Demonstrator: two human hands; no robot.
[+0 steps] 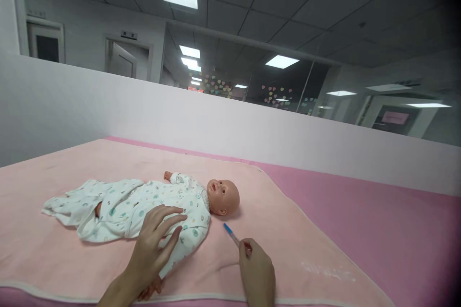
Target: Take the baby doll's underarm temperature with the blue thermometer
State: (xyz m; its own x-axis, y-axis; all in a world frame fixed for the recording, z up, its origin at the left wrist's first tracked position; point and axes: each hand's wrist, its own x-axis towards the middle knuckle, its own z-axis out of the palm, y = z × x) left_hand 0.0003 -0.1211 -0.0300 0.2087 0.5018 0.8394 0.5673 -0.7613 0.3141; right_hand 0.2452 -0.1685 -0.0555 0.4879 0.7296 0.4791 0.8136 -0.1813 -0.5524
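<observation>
Right at the front, the right hand has a slim blue-tipped stick pinched between thumb and fingers, gripped toward its near end, the blue tip angled at the doll's head but well short of touching. It looks light and stiff, probably smooth hard plastic, so a fingertip pinch on the shaft should do; squeeze loosely and it could roll or twist.

Over to the left hand: empty, fingers fanned and gently bent, reaching across the front of the doll. Whether the fingertips press on the cloth or hang just above it, I cannot tell.

And there's the doll, flat on its back on the peach blanket, head to the right, legs off to the left. The head looks hard and rather slick, a poor place for a one-handed pinch. The patterned outfit is soft and loose, wrinkled around the legs, so a grab there would likely bring up only fabric. The sound hold, I'd judge, is one palm beneath the neck and the other beneath the hips.

Farther out, pink surface beyond the blanket's edge, then the low white wall.
</observation>
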